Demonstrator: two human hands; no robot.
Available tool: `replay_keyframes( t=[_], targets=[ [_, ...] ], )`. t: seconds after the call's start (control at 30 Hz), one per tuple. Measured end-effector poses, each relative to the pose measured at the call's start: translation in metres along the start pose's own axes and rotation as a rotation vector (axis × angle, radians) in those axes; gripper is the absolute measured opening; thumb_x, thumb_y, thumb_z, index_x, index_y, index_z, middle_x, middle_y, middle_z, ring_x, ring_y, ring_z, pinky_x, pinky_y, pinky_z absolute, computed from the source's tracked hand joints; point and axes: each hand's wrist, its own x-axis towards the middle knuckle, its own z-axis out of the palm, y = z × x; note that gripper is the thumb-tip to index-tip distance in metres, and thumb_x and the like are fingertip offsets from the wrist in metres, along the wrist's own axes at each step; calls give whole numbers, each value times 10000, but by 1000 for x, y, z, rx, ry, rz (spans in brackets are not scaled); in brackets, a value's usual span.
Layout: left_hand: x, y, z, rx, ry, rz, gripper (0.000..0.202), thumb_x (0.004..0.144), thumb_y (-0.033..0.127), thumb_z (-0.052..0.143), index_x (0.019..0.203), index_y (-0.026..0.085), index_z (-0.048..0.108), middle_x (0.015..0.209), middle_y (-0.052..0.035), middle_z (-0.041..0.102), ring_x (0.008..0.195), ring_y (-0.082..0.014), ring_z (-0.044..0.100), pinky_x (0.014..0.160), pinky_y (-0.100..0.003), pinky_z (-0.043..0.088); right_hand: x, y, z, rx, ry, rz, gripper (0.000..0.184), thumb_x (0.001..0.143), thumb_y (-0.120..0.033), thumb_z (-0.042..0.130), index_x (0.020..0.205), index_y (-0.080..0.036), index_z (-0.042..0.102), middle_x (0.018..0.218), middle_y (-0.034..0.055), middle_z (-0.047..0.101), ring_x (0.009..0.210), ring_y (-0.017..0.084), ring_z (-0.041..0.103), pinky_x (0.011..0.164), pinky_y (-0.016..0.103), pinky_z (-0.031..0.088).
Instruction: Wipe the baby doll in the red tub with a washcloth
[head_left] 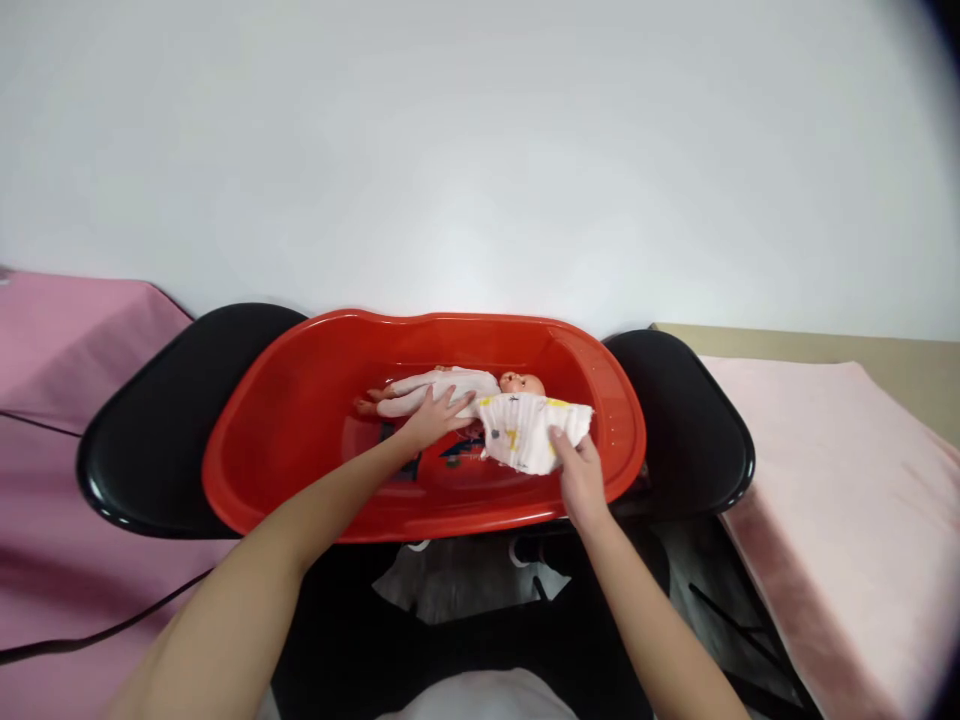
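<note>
A baby doll in a white outfit lies on its back inside a red baby bathtub, its head to the right. My left hand rests on the doll's lower body, fingers spread, with the fingertips near the edge of a cloth. That white cloth, printed with yellow and dark figures, is pinched at its right end by my right hand. It spreads over the doll's upper side just below the head, hiding part of the torso. Dark markings show on the tub's bottom.
Black side shelves flank the tub, one on the left and one on the right. Pink covering fills the left side, and a pale pink padded surface lies to the right. Behind everything stands a white wall.
</note>
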Motion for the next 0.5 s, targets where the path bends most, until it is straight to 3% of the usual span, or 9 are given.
replay_keyframes(
  t=[0.13, 0.23, 0.3, 0.4, 0.5],
  targets=[
    [3, 1, 4, 141, -64, 14, 643, 1024, 53, 500, 1539, 409, 649, 1757, -90, 420, 1545, -461, 452, 1153, -788, 375, -12, 38, -9, -434, -159, -221, 457, 1017, -569, 604, 1144, -148, 729, 1118, 126, 792, 1017, 262, 735, 932, 367, 572],
    [7, -2, 9, 209, -37, 42, 657, 1016, 46, 516, 1545, 413, 650, 1754, -103, 422, 1513, -477, 495, 1110, -798, 424, -21, 48, -13, -782, -332, -344, 427, 1101, -511, 453, 1023, -172, 701, 934, 94, 748, 822, 224, 684, 776, 318, 496],
    [9, -7, 7, 253, -12, 59, 675, 1003, 47, 538, 1548, 429, 648, 1746, -100, 435, 1505, -478, 508, 1115, -787, 434, -24, 48, -11, -985, -417, -382, 394, 1121, -457, 417, 1052, -185, 694, 951, 95, 746, 825, 225, 684, 746, 306, 443],
    [9, -16, -1, 316, 16, 107, 708, 1008, 71, 553, 1570, 498, 607, 1740, -67, 448, 1520, -471, 491, 1135, -774, 429, -21, 45, -4, -1136, -476, -346, 301, 1110, -398, 466, 1152, -215, 701, 1031, 92, 773, 875, 237, 711, 748, 299, 415],
    [10, -23, -8, 324, 76, 145, 694, 1041, 104, 524, 1595, 521, 566, 1720, -70, 475, 1511, -445, 505, 1147, -763, 420, -9, 43, 0, -1044, -524, -187, 235, 1066, -383, 567, 1109, -218, 730, 1002, 81, 782, 882, 244, 721, 772, 302, 451]
  ],
)
